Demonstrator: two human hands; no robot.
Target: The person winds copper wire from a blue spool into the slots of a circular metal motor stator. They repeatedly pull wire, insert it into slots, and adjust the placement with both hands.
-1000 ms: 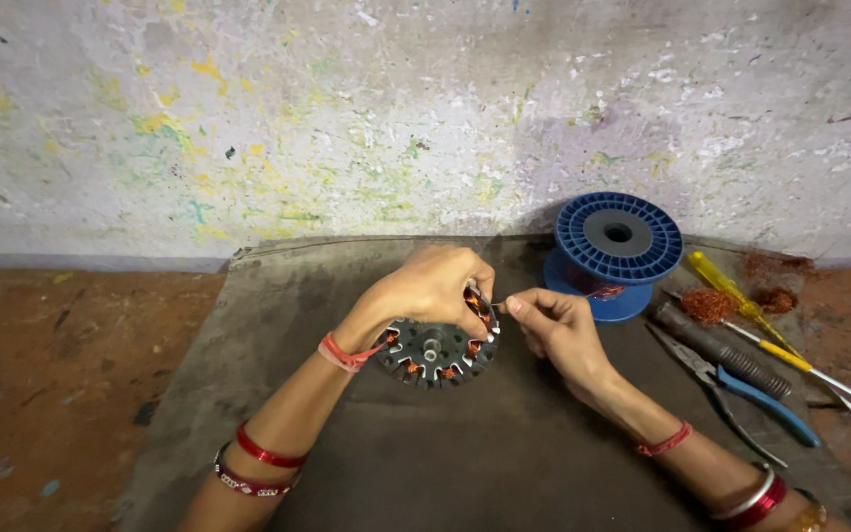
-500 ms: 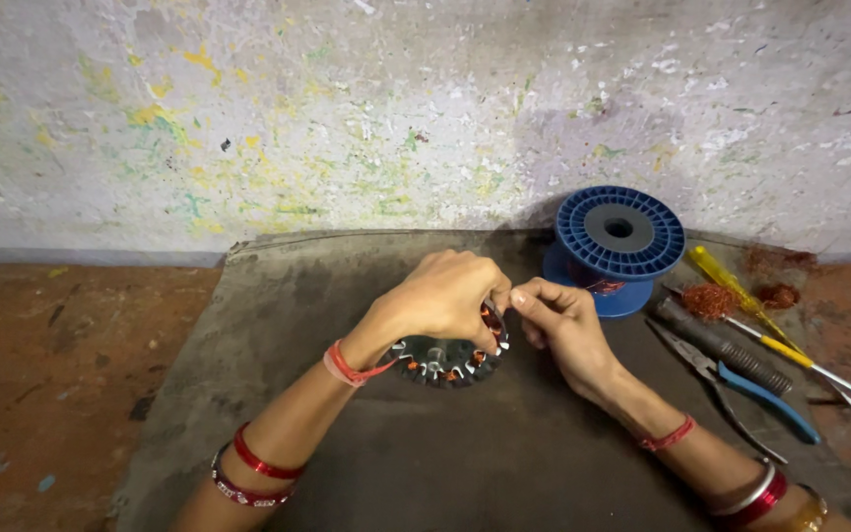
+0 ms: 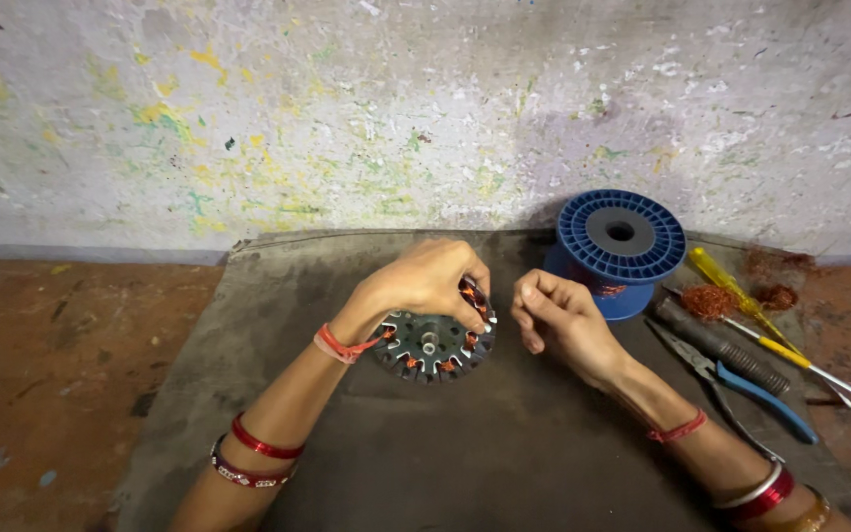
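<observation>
A round grey motor stator (image 3: 429,347) with copper windings on its teeth lies on a dark mat (image 3: 425,463). My left hand (image 3: 425,281) covers its upper right edge, fingers gripping the rim. My right hand (image 3: 556,320) is just right of the stator, fingers curled and pinched together, probably on a thin copper wire that is too fine to see clearly. A blue wire spool (image 3: 615,246) lies on its side behind my right hand.
To the right lie blue-handled pliers (image 3: 741,379), a dark-handled tool (image 3: 716,347), a yellow-handled screwdriver (image 3: 741,296) and a clump of copper wire scraps (image 3: 709,300). A paint-flecked wall rises behind the mat; reddish floor lies on both sides.
My left hand has shifted along the stator's upper right rim, and my right hand has moved slightly away to the right and lower. The view has shifted a little.
</observation>
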